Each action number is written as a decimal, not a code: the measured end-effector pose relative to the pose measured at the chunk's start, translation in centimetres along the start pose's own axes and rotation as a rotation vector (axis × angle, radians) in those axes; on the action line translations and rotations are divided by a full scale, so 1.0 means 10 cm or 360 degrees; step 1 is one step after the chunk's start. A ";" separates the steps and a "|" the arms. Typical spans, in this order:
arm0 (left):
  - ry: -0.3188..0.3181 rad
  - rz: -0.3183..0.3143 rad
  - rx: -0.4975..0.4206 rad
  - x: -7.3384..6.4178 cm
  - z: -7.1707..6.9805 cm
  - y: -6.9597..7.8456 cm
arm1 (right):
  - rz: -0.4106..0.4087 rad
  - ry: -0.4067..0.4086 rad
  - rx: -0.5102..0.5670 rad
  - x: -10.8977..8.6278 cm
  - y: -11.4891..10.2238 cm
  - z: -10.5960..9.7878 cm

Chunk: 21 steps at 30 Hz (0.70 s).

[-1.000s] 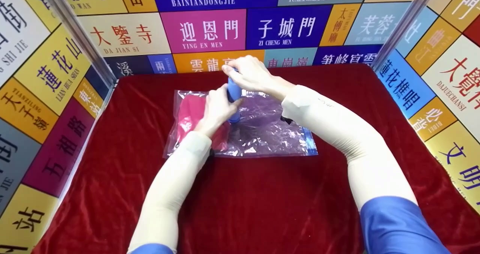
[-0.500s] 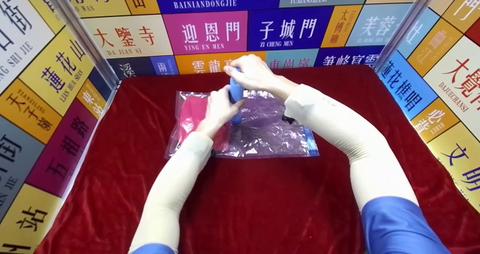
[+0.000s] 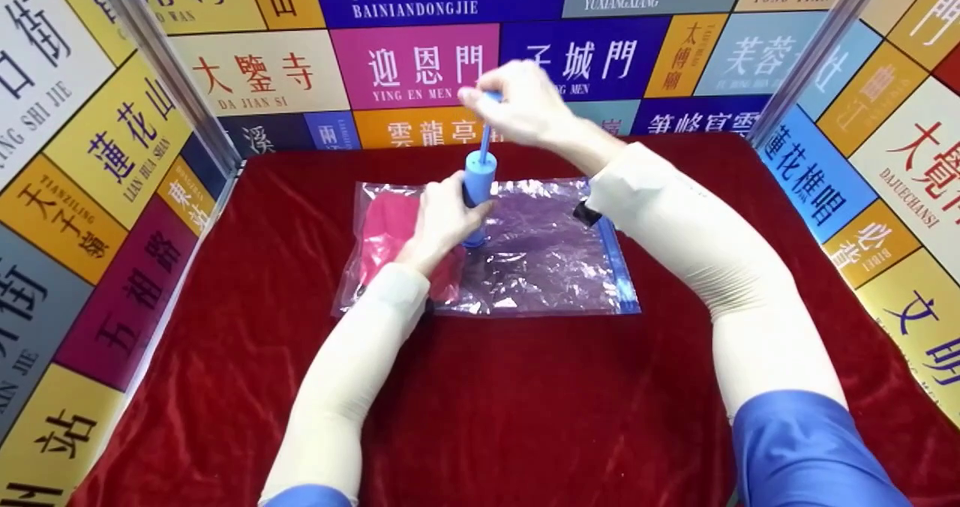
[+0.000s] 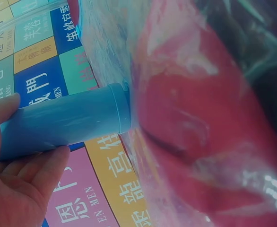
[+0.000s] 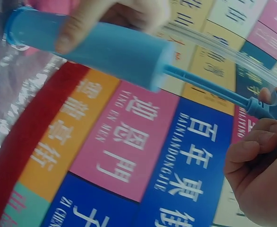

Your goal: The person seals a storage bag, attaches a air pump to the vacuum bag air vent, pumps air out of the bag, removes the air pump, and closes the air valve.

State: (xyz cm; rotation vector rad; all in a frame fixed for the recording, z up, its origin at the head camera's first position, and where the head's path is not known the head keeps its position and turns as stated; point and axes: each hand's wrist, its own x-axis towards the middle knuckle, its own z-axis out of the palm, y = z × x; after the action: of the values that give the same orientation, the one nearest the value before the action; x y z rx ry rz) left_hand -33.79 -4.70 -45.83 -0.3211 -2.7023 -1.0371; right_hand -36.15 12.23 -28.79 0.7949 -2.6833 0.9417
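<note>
A blue hand pump (image 3: 480,181) stands upright on a clear plastic bag (image 3: 540,267) that lies flat. My left hand (image 3: 444,218) grips the pump's barrel (image 4: 72,118), thumb on one side and fingers on the other. Above it, my right hand (image 3: 521,106) holds the pump's handle (image 5: 271,111), its fingers curled round it. Between handle and barrel the thin rod (image 5: 207,87) shows, drawn well out. Folded pink cloth (image 3: 386,226) fills the bag's left part, under and beside my left wrist. In the left wrist view the pump's base meets the bag's film.
Dark red velvet (image 3: 540,402) covers the table. A blue strip (image 3: 619,274) runs along the bag's right edge. Printed sign panels (image 3: 420,64) wall in the back and both sides, with metal posts (image 3: 161,64) at the corners.
My right hand has risen with the pump handle, and the rod now shows above the barrel. Half a second ago the handle was down at the barrel's top. My left hand stays put.
</note>
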 end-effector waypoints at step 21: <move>0.0020 0.0018 -0.0022 -0.03 -0.01 -0.01 | -0.0143 0.0564 0.0187 -0.01 -0.33 -0.50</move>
State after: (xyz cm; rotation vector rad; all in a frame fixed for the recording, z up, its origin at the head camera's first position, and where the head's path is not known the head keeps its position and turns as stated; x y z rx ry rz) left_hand -33.57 -4.88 -45.92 -0.3313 -2.6804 -1.0519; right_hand -34.30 13.19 -23.20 0.6885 -2.2892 1.1095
